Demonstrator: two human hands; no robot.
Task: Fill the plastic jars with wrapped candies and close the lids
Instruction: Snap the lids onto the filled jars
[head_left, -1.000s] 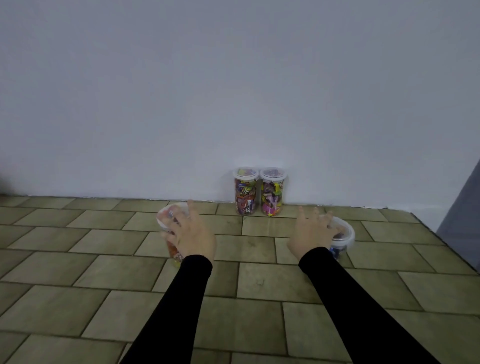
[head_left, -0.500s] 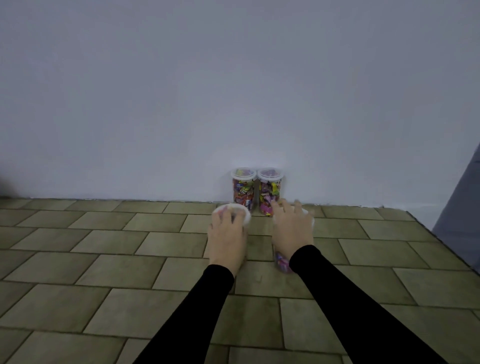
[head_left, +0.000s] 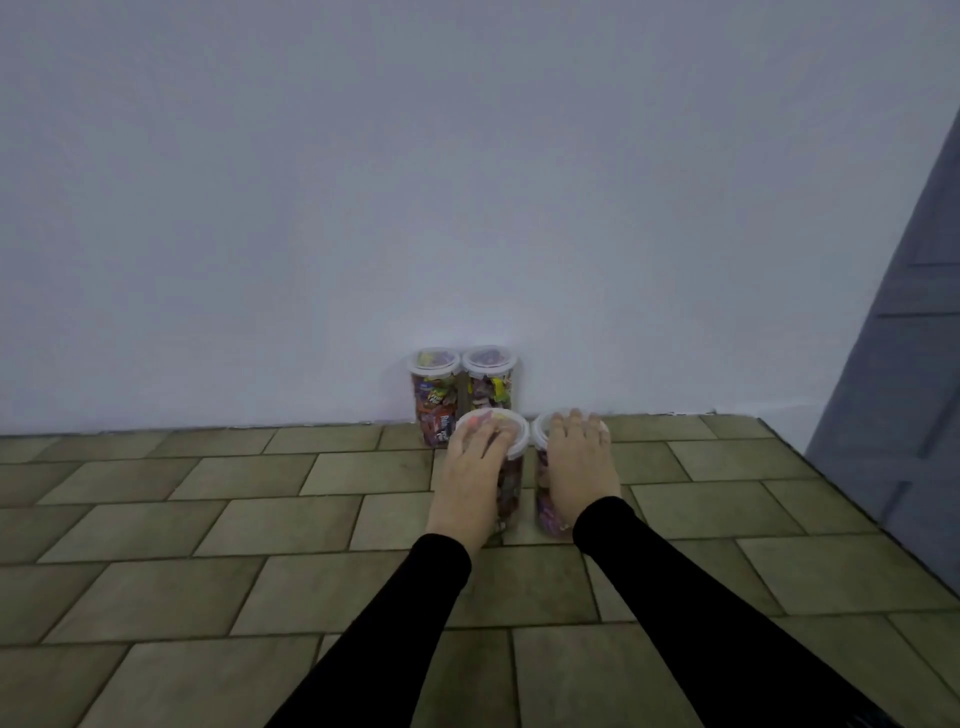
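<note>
Two lidded jars (head_left: 511, 483) of wrapped candies were gripped from above on the tiled floor (head_left: 260, 519), just before two filled jars (head_left: 462, 384) at the wall. Left hand (head_left: 475, 467) and right hand (head_left: 576, 462) fingers were curled over the lids. Rigid, smooth plastic, judged moderately heavy; best held by the lid rim.

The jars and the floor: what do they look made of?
The two jars by the wall: clear, smooth plastic by the look, since the candy wrappers show through; their lids seem translucent whitish plastic. The floor: matt olive-brown tiles with dark joints, probably ceramic or stone, though printed vinyl is possible.
</note>
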